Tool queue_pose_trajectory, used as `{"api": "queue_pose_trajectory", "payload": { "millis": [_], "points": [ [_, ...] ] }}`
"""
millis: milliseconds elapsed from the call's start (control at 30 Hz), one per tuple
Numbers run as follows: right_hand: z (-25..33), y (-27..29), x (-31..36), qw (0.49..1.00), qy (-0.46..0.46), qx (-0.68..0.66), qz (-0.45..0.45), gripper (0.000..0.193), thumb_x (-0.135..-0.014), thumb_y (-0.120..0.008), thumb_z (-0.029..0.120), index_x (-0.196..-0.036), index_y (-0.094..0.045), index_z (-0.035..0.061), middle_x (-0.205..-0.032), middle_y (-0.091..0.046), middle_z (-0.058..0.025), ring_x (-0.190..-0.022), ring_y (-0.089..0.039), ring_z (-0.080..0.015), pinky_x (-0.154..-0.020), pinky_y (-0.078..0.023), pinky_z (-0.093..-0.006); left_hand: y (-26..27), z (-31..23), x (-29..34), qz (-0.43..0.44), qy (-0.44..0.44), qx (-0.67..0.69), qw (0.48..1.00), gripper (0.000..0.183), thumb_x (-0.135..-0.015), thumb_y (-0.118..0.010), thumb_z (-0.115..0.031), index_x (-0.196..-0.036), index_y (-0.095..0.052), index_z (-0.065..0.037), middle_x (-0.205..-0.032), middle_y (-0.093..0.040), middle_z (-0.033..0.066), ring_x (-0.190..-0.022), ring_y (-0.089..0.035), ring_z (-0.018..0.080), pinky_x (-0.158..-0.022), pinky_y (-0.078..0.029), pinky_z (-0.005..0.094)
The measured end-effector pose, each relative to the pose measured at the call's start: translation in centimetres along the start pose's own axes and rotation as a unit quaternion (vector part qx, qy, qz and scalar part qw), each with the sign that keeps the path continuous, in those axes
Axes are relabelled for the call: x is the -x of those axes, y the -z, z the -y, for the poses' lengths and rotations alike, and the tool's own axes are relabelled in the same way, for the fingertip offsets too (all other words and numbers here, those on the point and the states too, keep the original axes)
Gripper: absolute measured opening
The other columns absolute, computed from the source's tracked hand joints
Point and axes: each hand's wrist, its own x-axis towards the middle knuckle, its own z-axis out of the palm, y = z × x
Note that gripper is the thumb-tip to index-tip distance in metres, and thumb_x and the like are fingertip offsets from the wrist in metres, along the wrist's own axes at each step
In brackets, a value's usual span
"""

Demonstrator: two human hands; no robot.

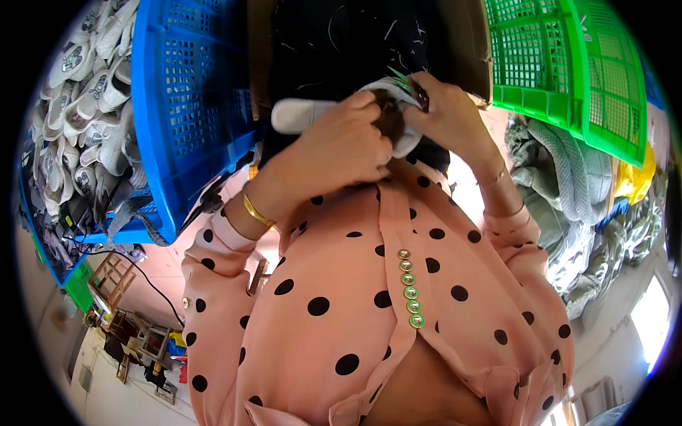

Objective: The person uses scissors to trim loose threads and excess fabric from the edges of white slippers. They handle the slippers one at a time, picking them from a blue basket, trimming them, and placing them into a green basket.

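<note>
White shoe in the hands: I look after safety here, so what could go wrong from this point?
1. A pointed green thing juts up close to the right hand. I cannot tell what it is, but if it is sharp, it might nick skin or the white shoe.
2. Pale thread scraps lie on the dark cloth just beyond the shoe, and some might cling to it.

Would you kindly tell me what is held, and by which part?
A pale shoe, gripped around its middle by the left hand. The right hand is by the opening and a green pointed item; its grip is unclear.
</note>
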Motion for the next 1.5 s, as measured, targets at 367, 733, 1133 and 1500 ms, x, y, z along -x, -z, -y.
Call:
{"api": "queue_pose_trajectory", "payload": {
  "millis": [367, 733, 1133, 1500],
  "points": [
    [-0.9, -1.5, 0.7, 0.994, -0.069, -0.083, 0.032, 0.028, -0.082, -0.055, 0.022, -0.079, -0.059, -0.0063, -0.065, -0.06, -0.0229, -0.059, -0.059, -0.0367, -0.058, -0.047, -0.0408, -1.3, 1.6, 0.0, -0.136, 0.175, -0.079, 0.972, 0.028, -0.075, -0.075, -0.027, -0.101, -0.073, -0.018, -0.107, -0.066, -0.0015, -0.108, -0.055, 0.0211, -0.089, -0.045, 0.0401],
    [-2.0, -2.0, 0.3, 0.986, -0.074, -0.134, 0.066, 0.032, -0.091, -0.057, 0.027, -0.09, -0.06, -0.0049, -0.068, -0.063, -0.0172, -0.064, -0.062, -0.0296, -0.061, -0.048, -0.0351, -3.4, 3.5, -2.2, -0.045, 0.29, 0.087, 0.952, 0.019, -0.078, -0.072, -0.027, -0.092, -0.076, -0.015, -0.08, -0.07, 0.0072, -0.074, -0.066, 0.0258, -0.066, -0.052, 0.0353],
    [1.0, 5.0, 0.4, 0.872, 0.265, 0.412, 0.024, 0.036, -0.084, -0.066, 0.044, -0.08, -0.052, 0.0106, -0.059, -0.05, -0.0044, -0.062, -0.059, -0.0197, -0.051, -0.045, -0.0325, -1.8, 3.8, -3.2, -0.041, 0.271, 0.038, 0.961, 0.013, -0.075, -0.072, -0.022, -0.083, -0.077, -0.014, -0.068, -0.067, 0.0094, -0.065, -0.067, 0.028, -0.061, -0.053, 0.0356],
    [2.6, 4.0, -2.0, 0.776, 0.306, 0.535, 0.136, 0.013, -0.076, -0.072, 0.021, -0.074, -0.065, 0.0106, -0.061, -0.054, 0.0003, -0.062, -0.063, -0.0159, -0.052, -0.043, -0.0283, -0.9, 4.1, -3.7, -0.022, 0.235, 0.072, 0.969, 0.009, -0.071, -0.071, -0.015, -0.077, -0.075, -0.01, -0.064, -0.065, 0.0117, -0.06, -0.064, 0.0289, -0.06, -0.052, 0.0357]
  ]
}}
